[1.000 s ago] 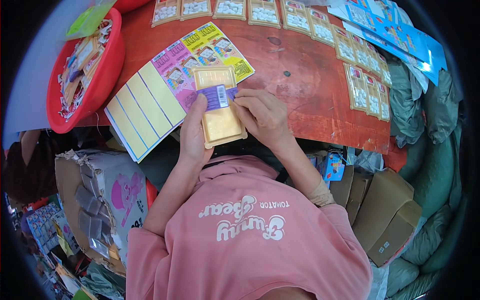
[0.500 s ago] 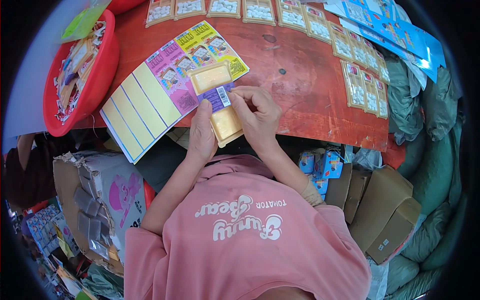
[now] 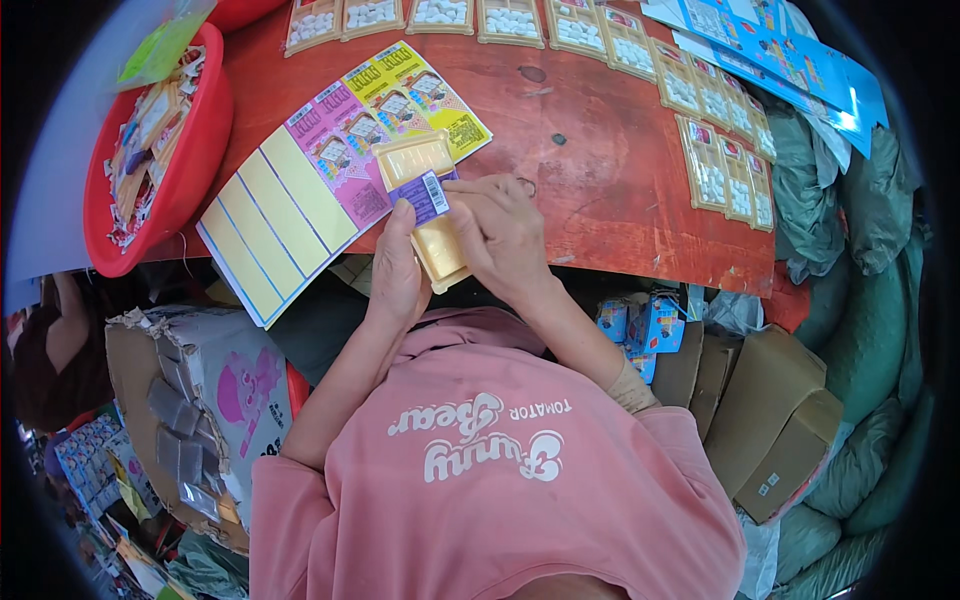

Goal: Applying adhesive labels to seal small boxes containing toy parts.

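A gold plastic tray (image 3: 437, 250), underside up, is held between my hands over the table's near edge. Around its middle runs a purple label (image 3: 417, 202) with a barcode. My left hand (image 3: 398, 265) is closed on the tray's left side, its thumb by the label. Curled fingers of my right hand (image 3: 505, 235) press at the label's right end and the tray's right edge; the fingertips are partly hidden. Beyond and left of the tray lies a sheet of stickers (image 3: 335, 150), with pink and yellow labels still on it and bare cream strips at its left.
Filled trays of white pieces (image 3: 512, 25) line the far and right side of the red table (image 3: 600, 180). A red basin (image 3: 215, 140) of scraps stands at left. Blue printed cards (image 3: 800, 70) lie at far right. Cardboard boxes (image 3: 235, 375) flank me below.
My right hand has turned and shifted slightly left, its fingers moving over the label's right end. The tray has moved slightly left with my hands.
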`<control>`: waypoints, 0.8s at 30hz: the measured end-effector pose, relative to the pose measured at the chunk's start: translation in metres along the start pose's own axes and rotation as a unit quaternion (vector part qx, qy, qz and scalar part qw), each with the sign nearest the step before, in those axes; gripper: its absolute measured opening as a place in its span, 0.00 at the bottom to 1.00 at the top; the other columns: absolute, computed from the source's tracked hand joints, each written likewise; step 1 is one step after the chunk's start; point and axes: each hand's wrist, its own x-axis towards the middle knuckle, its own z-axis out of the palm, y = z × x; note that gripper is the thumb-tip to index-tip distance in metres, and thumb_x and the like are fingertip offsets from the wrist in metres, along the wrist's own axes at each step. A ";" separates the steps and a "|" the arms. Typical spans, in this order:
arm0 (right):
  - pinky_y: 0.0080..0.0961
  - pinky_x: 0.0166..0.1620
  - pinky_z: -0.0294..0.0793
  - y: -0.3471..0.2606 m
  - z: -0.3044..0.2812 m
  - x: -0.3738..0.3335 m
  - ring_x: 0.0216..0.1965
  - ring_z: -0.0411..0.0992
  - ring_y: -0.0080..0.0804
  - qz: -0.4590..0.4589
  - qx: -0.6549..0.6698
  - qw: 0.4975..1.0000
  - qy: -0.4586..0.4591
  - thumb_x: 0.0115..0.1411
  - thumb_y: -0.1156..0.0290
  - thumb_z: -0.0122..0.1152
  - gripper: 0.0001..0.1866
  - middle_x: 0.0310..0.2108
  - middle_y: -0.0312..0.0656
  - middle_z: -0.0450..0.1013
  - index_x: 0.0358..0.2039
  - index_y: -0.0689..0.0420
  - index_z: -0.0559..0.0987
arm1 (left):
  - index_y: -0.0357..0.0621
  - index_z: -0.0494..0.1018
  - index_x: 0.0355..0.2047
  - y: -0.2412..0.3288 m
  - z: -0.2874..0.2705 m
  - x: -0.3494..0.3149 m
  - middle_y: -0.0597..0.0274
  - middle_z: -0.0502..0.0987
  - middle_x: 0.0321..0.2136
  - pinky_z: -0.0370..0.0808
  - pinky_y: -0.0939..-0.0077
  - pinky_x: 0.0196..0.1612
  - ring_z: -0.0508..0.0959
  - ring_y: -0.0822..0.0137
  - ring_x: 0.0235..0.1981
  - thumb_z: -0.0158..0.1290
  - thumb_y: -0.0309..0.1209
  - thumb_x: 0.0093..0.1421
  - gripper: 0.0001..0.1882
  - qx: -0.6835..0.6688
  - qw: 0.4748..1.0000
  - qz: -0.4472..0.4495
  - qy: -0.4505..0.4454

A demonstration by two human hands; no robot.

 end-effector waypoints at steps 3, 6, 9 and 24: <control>0.22 0.35 0.69 0.000 -0.009 0.004 0.30 0.72 0.28 0.101 0.053 0.992 -0.055 0.60 0.67 0.53 0.10 0.30 0.41 0.76 0.31 0.61 0.77 | 0.40 0.60 0.54 0.002 0.006 0.000 0.57 0.70 0.47 0.69 0.69 0.52 0.72 0.66 0.49 0.30 0.45 0.67 0.24 0.035 0.999 0.005 0.011; 0.14 0.37 0.70 0.004 -0.011 0.010 0.33 0.70 0.16 0.309 0.316 0.895 -0.062 0.64 0.63 0.49 0.15 0.31 0.36 0.75 0.36 0.64 0.76 | 0.39 0.59 0.54 0.002 0.006 0.001 0.57 0.69 0.47 0.69 0.68 0.52 0.72 0.66 0.48 0.31 0.44 0.67 0.24 0.045 0.999 -0.001 0.008; 0.13 0.36 0.70 0.007 -0.011 0.011 0.32 0.71 0.15 0.349 0.340 0.869 -0.086 0.60 0.67 0.55 0.11 0.30 0.35 0.75 0.34 0.63 0.77 | 0.37 0.57 0.56 0.003 0.009 0.002 0.57 0.67 0.49 0.66 0.73 0.53 0.70 0.69 0.49 0.36 0.43 0.66 0.25 0.072 0.997 0.008 -0.004; 0.10 0.28 0.64 0.005 0.002 0.010 0.25 0.64 0.10 0.333 0.305 0.892 -0.032 0.54 0.75 0.61 0.03 0.22 0.28 0.71 0.26 0.61 0.77 | 0.35 0.65 0.48 0.000 0.016 -0.001 0.63 0.72 0.40 0.69 0.80 0.45 0.72 0.76 0.41 0.47 0.32 0.62 0.17 0.111 0.989 0.046 0.082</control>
